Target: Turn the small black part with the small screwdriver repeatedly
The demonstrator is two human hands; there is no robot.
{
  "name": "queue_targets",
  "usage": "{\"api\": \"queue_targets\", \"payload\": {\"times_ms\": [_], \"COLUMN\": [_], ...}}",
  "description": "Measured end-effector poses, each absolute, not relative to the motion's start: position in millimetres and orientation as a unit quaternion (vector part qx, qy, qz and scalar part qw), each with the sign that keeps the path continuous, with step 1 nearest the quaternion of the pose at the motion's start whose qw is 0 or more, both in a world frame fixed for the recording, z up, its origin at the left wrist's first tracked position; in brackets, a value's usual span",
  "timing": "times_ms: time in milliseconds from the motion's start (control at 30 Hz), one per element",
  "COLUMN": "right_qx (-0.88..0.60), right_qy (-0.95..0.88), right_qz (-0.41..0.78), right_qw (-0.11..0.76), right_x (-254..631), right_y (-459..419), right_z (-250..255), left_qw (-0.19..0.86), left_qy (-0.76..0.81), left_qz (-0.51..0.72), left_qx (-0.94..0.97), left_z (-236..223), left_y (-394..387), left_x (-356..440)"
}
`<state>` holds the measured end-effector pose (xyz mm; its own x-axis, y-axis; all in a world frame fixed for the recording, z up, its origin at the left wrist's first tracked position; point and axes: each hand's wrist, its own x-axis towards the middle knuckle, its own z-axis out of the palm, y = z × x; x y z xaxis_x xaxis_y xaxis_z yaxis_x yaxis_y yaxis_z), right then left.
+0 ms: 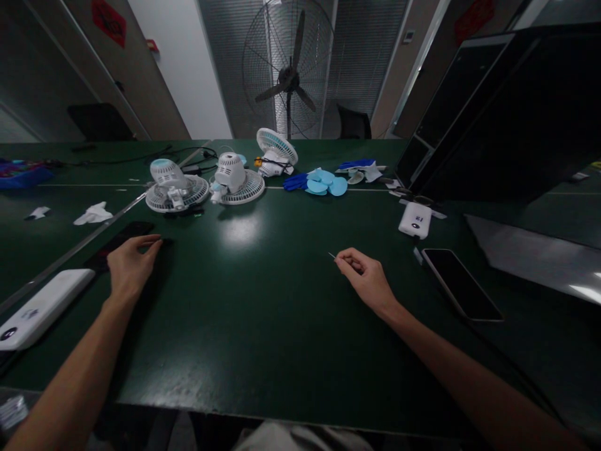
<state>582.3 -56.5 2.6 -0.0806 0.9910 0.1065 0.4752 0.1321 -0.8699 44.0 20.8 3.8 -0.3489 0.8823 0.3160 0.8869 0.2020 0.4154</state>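
My right hand is closed in a pinch above the green table. A short, thin, pale pin-like piece sticks out from its thumb and index finger; its exact kind does not show. On the left, my left hand has thumb and index fingertips pressed together, and whatever they may hold is too small to make out. Right beside that hand lies a dark phone-like slab, partly covered by it. A white power bank rests near my left forearm.
Small white fans stand at the back, with light-blue fan blades and blue gloves beside them. At right are a white power bank, a phone and a large black case. White scraps lie left.
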Motion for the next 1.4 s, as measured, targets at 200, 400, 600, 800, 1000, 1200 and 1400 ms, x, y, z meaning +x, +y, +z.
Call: {"api": "queue_targets", "payload": {"times_ms": [200,400,600,800,1000,1200,1400], "right_qx": [-0.559,-0.556,-0.556,-0.557,-0.556,-0.547,-0.506], "right_qy": [-0.654,-0.655,-0.656,-0.659,-0.659,-0.68,-0.736], "right_qz": [0.336,0.342,0.335,0.332,0.34,0.315,0.289], "right_qw": [0.383,0.38,0.385,0.382,0.376,0.373,0.344], "right_x": [579.8,581.0,580.5,579.8,581.5,575.1,570.3], "right_y": [-57.3,-57.3,-57.3,-57.7,-57.7,-58.1,-61.7], "right_z": [7.1,6.0,6.0,7.9,4.0,9.1,8.2], "left_qw": [-0.011,-0.036,-0.039,-0.054,-0.091,-0.26,-0.32], "left_qy": [-0.789,-0.799,-0.799,-0.803,-0.8,-0.678,-0.432], "left_qz": [-0.243,-0.254,-0.27,-0.267,-0.273,-0.277,-0.234], "left_qx": [-0.564,-0.544,-0.536,-0.53,-0.527,-0.63,-0.81], "left_z": [0.1,0.4,-0.4,-1.1,4.5,12.4,8.9], "left_y": [27.2,28.4,28.9,29.6,28.0,24.2,-5.1], "left_x": [40.5,39.5,36.3,36.9,39.2,110.4,242.3]}}
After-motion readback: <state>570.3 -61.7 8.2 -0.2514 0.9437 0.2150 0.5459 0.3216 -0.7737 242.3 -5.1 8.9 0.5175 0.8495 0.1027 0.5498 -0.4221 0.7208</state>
